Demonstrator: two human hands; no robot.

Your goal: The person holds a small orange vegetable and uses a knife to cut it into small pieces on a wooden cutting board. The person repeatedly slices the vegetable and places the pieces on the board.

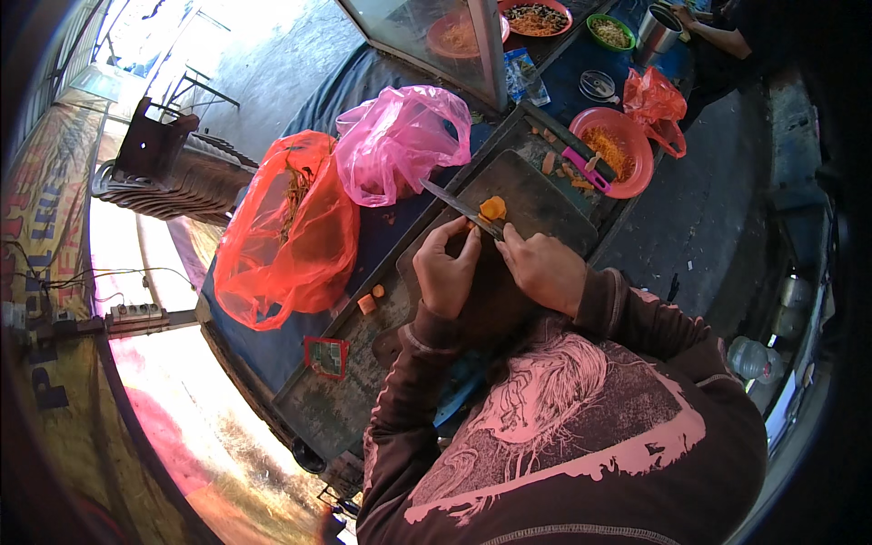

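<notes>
My right hand (548, 272) grips a kitchen knife (453, 199), its blade pointing to the upper left over a dark cutting board (538, 194). Thumb and fingers of my left hand (446, 269) pinch a small piece of carrot against the blade; the fingertips mostly hide it. Just beyond the blade, thin orange carrot slices (492, 208) lie on the board. Left of the board, two short carrot chunks (367, 304) rest on the worn tabletop (327, 409). A peeler or grater with a pink handle (587, 170) lies past the board's upper right corner, among carrot scraps (549, 162).
An orange-red plastic bag (293, 238) and a pink plastic bag (405, 143) stand beyond the board. A pink bowl (640, 170) holds shredded carrot. Farther off are a green bowl (612, 33), a steel cup (659, 30) and another person's arm (722, 37). Stacked chairs (180, 177) stand left.
</notes>
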